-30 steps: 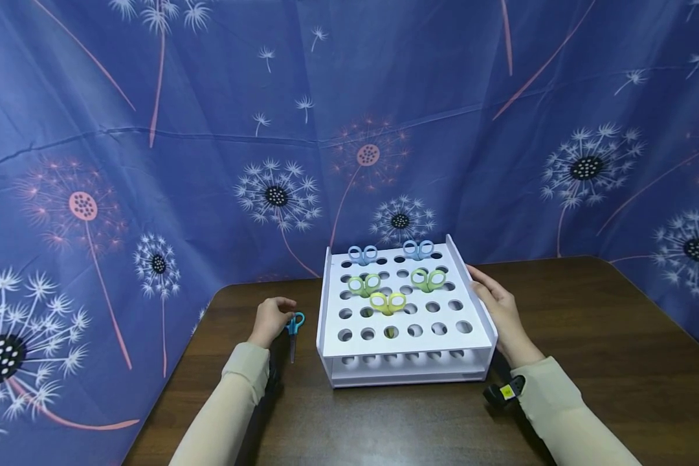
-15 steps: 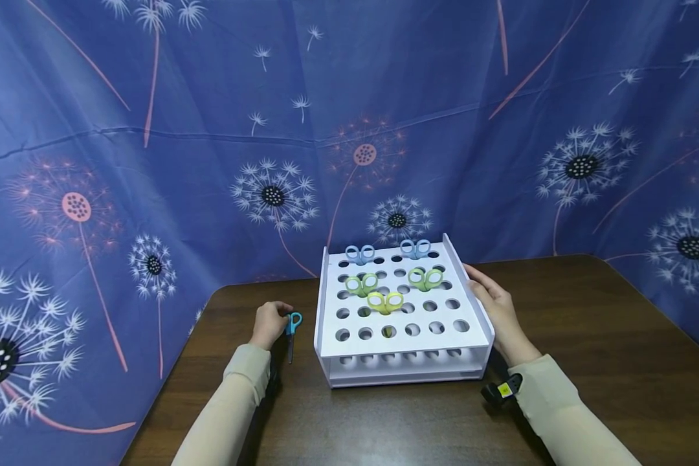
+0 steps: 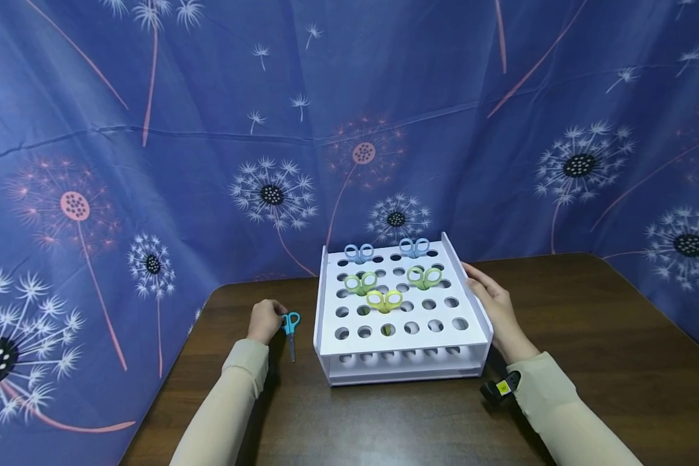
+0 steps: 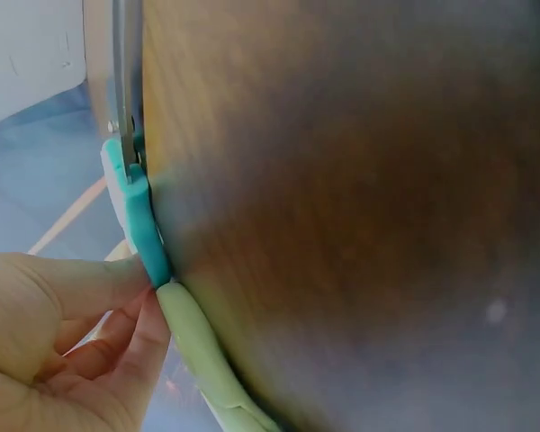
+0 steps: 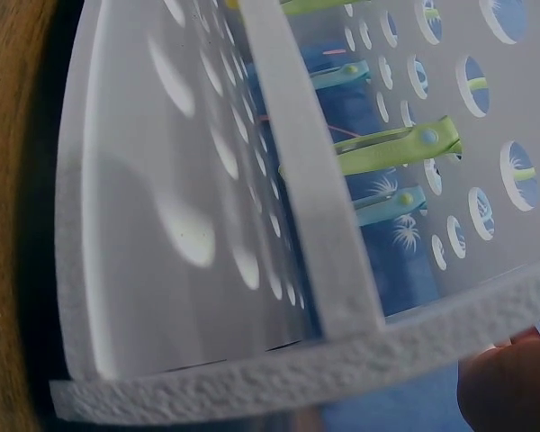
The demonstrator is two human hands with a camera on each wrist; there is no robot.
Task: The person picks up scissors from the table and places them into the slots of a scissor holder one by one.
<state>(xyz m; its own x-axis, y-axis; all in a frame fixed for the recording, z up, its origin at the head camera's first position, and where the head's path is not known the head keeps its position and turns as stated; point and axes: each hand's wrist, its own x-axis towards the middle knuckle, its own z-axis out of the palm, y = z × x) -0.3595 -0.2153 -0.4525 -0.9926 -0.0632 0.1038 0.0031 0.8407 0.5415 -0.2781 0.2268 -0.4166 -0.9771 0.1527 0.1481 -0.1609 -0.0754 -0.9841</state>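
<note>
My left hand (image 3: 265, 321) is at the left of the table, by small scissors with teal handles (image 3: 290, 320). In the left wrist view, the thumb and a finger pinch the end of the teal handle (image 4: 144, 225). The blades point toward me on the tabletop. Just below those fingertips lies a light green handle (image 4: 202, 360), hidden by the hand in the head view. My right hand (image 3: 498, 314) rests against the outer right side of a white rack (image 3: 384, 344), fingers fairly straight. Scissors with yellow (image 3: 384, 301), green (image 3: 424, 277) and blue (image 3: 415, 247) handles stand in the rack's holes.
The rack has rows of round holes, a lower perforated shelf and raised side walls. It stands on a dark wooden table (image 3: 384, 427). A blue cloth (image 3: 210, 162) with dandelion prints hangs close behind the table's back edge.
The left hand has drawn back slightly to the left, and the teal scissors' handle has shifted with it, turning the scissors a little. The right hand stays on the rack.
</note>
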